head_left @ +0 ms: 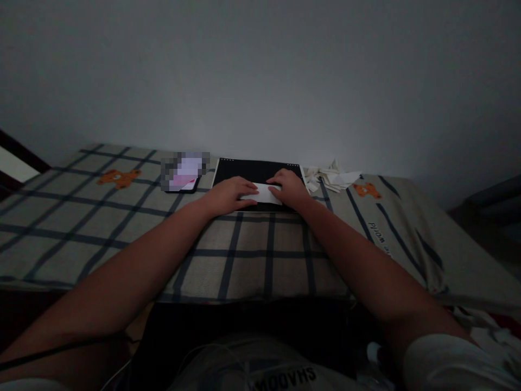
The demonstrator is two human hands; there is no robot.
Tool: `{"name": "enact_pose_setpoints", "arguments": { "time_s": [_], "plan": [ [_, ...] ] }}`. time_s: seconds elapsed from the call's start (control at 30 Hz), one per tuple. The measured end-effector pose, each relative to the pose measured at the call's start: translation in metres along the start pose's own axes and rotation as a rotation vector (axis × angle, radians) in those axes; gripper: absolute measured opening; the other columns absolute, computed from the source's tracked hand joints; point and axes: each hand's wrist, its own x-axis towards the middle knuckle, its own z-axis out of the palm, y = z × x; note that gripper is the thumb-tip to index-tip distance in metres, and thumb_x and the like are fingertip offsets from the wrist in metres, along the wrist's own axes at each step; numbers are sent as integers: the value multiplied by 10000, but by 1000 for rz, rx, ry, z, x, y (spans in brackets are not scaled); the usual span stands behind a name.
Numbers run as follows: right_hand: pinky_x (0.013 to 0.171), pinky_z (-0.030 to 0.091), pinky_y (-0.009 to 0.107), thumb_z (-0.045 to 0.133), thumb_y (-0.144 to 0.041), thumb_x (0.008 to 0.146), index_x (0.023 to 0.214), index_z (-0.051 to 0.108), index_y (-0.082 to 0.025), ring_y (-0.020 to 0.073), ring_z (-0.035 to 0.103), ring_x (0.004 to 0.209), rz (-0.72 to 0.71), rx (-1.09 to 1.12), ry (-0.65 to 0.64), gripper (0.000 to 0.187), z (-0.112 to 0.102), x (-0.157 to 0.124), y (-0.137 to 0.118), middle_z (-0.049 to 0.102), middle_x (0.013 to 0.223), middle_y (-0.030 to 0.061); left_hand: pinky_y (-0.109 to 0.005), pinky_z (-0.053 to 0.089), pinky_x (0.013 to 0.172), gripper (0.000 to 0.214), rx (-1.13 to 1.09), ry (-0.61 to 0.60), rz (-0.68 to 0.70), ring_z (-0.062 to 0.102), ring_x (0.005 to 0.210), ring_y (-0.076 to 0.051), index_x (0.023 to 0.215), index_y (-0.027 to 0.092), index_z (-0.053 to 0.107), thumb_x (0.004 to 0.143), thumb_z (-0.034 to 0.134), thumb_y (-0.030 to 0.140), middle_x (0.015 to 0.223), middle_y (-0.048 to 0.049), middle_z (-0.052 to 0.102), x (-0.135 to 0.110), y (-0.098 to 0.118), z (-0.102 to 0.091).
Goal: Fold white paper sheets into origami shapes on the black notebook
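Note:
A small white sheet of paper [266, 193] lies on a black mat [256, 171] on the bed. My left hand [230, 194] rests palm down on the paper's left end, fingers stretched flat over it. My right hand [290, 187] presses on the paper's right end, fingers curled slightly down onto it. Both forearms reach forward across the checked bedsheet [260, 244].
A lit phone [184, 172] lies left of the mat. A heap of folded white paper pieces [329, 177] sits right of the mat. Orange bear prints [119, 177] mark the sheet. A plain wall stands behind the bed. The room is dim.

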Motion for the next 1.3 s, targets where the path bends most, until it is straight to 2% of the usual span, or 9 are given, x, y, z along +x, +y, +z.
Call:
{"name": "enact_pose_setpoints", "arguments": {
  "time_s": [0.17, 0.3, 0.5, 0.63, 0.73, 0.87, 1.03, 1.2, 1.3],
  "plan": [
    [969, 444, 376, 592, -386, 992, 1142, 785, -171, 244, 598, 1077, -229, 17, -86, 326, -10, -4, -5, 708, 1163, 115, -362, 434, 1121, 386, 35, -23, -4, 606, 1282, -234, 1299, 204, 714, 986, 602, 402, 1363, -72, 696, -1, -2, 1],
    [932, 445, 365, 704, -518, 906, 1160, 783, -185, 256, 599, 1092, -287, 16, -145, 426, -16, -7, -7, 700, 1190, 122, -350, 444, 1109, 384, 56, -16, -17, 623, 1269, -228, 1269, 210, 733, 1025, 526, 423, 1310, -60, 727, -1, -1, 0],
    [921, 453, 368, 646, -399, 968, 1063, 809, -161, 245, 612, 1053, -339, 76, -114, 304, -11, -5, 3, 724, 1134, 130, -376, 487, 1065, 401, 52, 7, -35, 651, 1237, -242, 1186, 194, 771, 1040, 473, 420, 1262, -76, 747, -2, -2, -1],
    [917, 449, 387, 559, -345, 1014, 918, 813, -153, 241, 617, 1008, -392, 127, -85, 333, -6, -2, 9, 737, 1066, 133, -413, 493, 1067, 382, 10, -4, 37, 657, 1219, -268, 1198, 167, 762, 980, 561, 408, 1267, -95, 743, -5, -7, -6],
    [910, 448, 383, 561, -332, 1010, 857, 804, -167, 229, 612, 981, -409, 160, -82, 331, -2, -1, 13, 733, 1038, 123, -386, 516, 1023, 361, -58, 9, 31, 695, 1134, -240, 1110, 169, 782, 997, 505, 370, 1185, -93, 771, -5, -14, -10],
    [928, 447, 376, 615, -313, 981, 832, 804, -180, 210, 605, 976, -359, 207, -75, 275, 1, 1, 17, 726, 1041, 103, -350, 534, 943, 384, -101, 47, -19, 712, 1017, -218, 1038, 161, 779, 1004, 470, 387, 1092, -99, 778, -3, -21, -9],
    [959, 465, 388, 712, -300, 912, 847, 819, -191, 216, 633, 1031, -218, 263, -39, 167, 2, 3, 15, 727, 1116, 100, -375, 519, 919, 425, 18, 59, -102, 683, 996, -244, 997, 149, 766, 1008, 443, 425, 1035, -114, 759, -2, -19, -9],
    [939, 505, 373, 699, -259, 899, 856, 815, -187, 222, 670, 1014, -89, 334, -71, 143, -2, 3, 7, 755, 1042, 90, -407, 516, 904, 424, 64, 101, -271, 673, 1038, -280, 1165, 173, 751, 998, 476, 450, 1084, -105, 756, -3, -19, -10],
    [934, 509, 371, 702, -254, 890, 869, 812, -181, 228, 672, 1012, -54, 318, -73, 134, -3, 2, 0, 756, 1027, 90, -423, 500, 977, 399, 76, 211, -273, 648, 1109, -280, 1259, 178, 718, 970, 550, 396, 1170, -100, 733, -4, -18, -10]
  ]
}}
